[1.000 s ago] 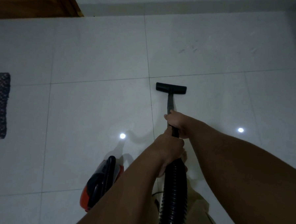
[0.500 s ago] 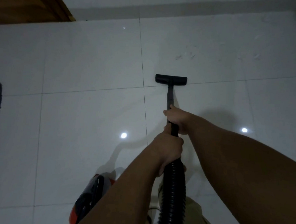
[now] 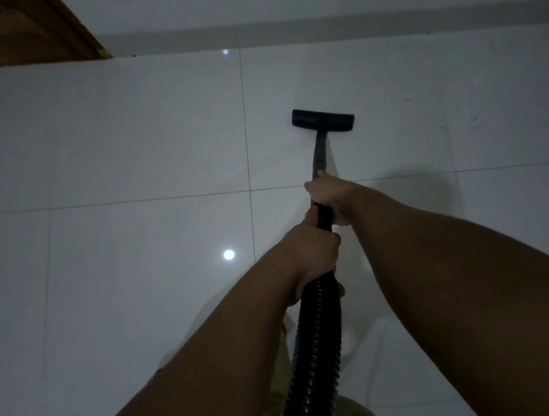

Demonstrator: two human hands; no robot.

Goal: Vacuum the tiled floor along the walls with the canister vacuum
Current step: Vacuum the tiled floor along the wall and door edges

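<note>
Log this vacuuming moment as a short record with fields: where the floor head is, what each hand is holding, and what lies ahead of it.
floor head: black floor nozzle flat on the white tiled floor, short of the wall
wand: dark wand runs from the nozzle back to the hands
right hand: right hand wrapped around the wand, the forward grip
left hand: left hand closed on the tube where the ribbed hose begins
ahead: grey skirting strip along the wall base; wooden door frame at upper left
canister: not in view
</note>
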